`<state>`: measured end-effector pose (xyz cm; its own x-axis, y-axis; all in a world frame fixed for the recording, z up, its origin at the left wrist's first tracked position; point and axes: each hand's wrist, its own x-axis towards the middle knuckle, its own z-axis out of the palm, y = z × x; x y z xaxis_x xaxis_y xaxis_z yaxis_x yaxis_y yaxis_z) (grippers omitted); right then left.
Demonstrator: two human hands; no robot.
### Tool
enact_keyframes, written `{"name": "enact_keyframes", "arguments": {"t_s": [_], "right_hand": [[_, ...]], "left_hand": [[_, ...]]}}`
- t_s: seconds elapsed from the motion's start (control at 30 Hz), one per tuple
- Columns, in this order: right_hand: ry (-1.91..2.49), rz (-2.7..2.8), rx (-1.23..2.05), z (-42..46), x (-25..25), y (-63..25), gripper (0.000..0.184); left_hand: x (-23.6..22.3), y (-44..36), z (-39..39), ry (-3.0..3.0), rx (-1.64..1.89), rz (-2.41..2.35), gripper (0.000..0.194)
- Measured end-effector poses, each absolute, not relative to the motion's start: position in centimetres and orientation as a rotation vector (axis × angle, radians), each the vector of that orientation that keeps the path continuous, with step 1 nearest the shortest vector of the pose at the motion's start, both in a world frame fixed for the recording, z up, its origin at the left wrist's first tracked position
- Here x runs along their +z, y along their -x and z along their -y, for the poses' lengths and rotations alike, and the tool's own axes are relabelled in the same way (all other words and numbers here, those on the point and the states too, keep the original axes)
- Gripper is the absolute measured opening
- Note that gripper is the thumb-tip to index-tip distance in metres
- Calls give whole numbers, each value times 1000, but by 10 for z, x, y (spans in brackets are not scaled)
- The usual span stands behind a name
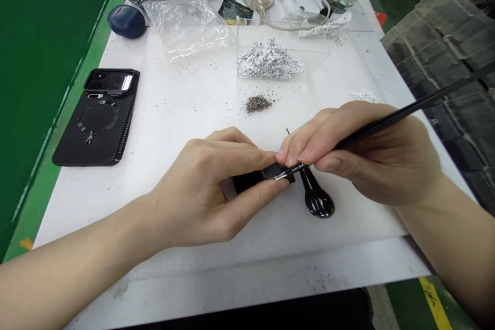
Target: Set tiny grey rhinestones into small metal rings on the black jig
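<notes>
- Pinching a small black part, the left hand presses thumb and fingers together.
- Right hand pinches slender black tweezers; a tremor could slip their tips.

Pretty plain look here: the left hand and right hand were bare, with slim fingers and short trimmed nails. Forearms were bare too, right out to the frame edge.

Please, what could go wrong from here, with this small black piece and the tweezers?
The tweezers in the right hand reach very near the left hand's fingertips, so a slip could prick them or knock the small black piece loose. The uncovered pile of dark grains could scatter if bumped.
</notes>
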<state>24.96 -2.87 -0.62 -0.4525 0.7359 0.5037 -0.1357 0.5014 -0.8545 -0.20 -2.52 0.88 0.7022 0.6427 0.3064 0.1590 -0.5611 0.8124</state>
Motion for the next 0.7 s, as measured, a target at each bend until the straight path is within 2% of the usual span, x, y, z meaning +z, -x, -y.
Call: {"name": "enact_keyframes", "arguments": {"t_s": [0.03, 0.17, 0.23, 0.4, 0.57, 0.7], "right_hand": [[546, 1755, 1118, 29, -4, -247, 16], [669, 1719, 1153, 30, 9, -230, 42], [677, 1717, 1154, 29, 15, -223, 46], [684, 1716, 1155, 29, 23, -217, 49], [695, 1710, 1160, 30, 20, -218, 48], [708, 1717, 1160, 30, 7, -232, 41]], "left_hand": [[9, 2, 25, -2101, 760, -613, 14], [10, 2, 24, -2106, 762, -612, 16], [8, 2, 24, -2108, 759, -609, 15], [-1, 2, 24, -2095, 873, -586, 13], [-1, 2, 25, -2116, 833, -595, 14], [3, 2, 24, -2105, 817, -598, 17]]}}
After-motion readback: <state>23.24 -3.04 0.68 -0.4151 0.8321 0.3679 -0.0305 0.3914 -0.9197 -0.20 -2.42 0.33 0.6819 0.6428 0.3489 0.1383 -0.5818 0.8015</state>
